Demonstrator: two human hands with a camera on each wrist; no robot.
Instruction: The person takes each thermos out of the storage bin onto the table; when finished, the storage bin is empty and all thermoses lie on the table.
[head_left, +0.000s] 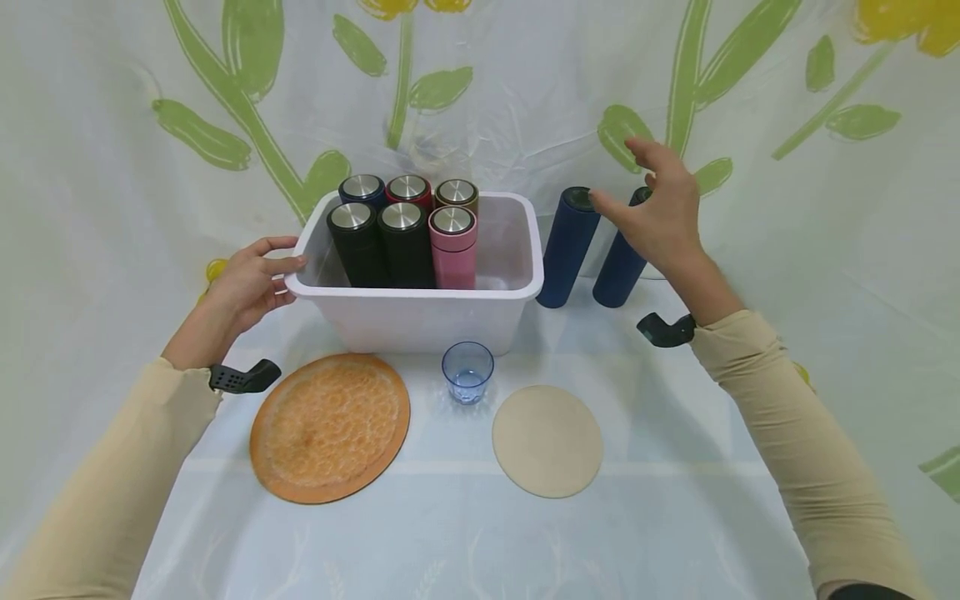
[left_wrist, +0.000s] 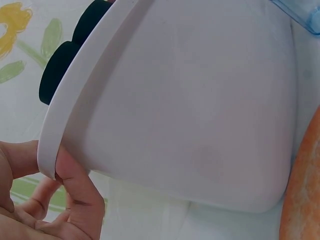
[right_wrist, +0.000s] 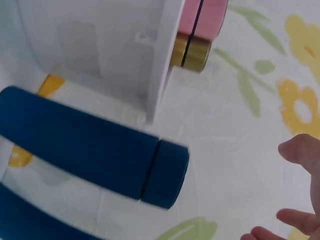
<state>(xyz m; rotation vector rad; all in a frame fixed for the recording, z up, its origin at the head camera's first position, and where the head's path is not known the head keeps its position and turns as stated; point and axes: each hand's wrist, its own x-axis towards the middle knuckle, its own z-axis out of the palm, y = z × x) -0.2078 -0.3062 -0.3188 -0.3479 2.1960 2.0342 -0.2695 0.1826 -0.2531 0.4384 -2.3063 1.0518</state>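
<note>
My left hand (head_left: 243, 282) grips the left end of a white plastic tub (head_left: 420, 321) by its rim; thumb and fingers lie on both sides of the lip in the left wrist view. Inside the tub several vacuum flasks stand upright, among them a pink flask (head_left: 453, 258) and a black flask (head_left: 407, 246). To the right of the tub stand two dark blue flasks, a nearer-to-tub flask (head_left: 567, 250) and an outer flask (head_left: 621, 265). Above them my right hand (head_left: 666, 212) is raised with thumb and fingers spread, holding nothing. It overlaps the outer flask's top in the head view.
A blue-tinted glass (head_left: 468, 375) stands right in front of the tub. A round orange-brown mat (head_left: 330, 429) lies at front left, a plain beige round mat (head_left: 547, 442) at front right. Behind the tub hangs a white sheet (head_left: 525, 83) with painted flowers.
</note>
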